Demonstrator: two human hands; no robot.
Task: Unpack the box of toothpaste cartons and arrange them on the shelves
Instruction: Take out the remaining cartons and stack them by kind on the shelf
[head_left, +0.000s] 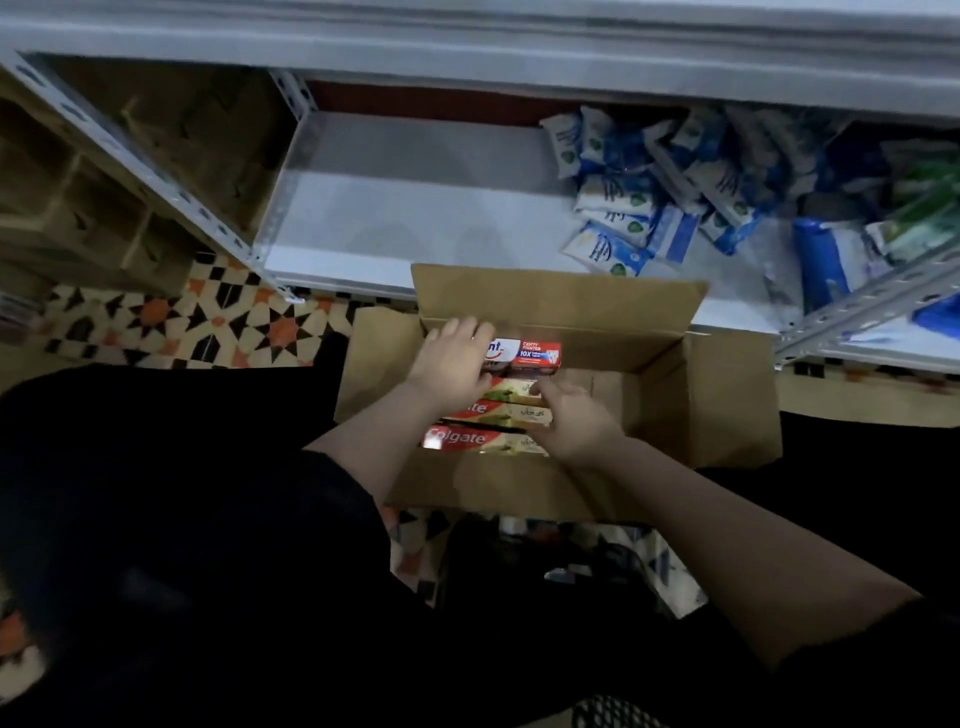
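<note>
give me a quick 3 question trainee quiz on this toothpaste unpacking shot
1. True or false: the open brown cardboard box sits on the white metal shelf.
2. Which hand rests on the red-and-white toothpaste carton: A left hand, B right hand?
3. Fill in: the blue-and-white packets lie on the shelf's ____ side.

Key: 1 false, it sits on the patterned floor; 2 A; 3 right.
</note>
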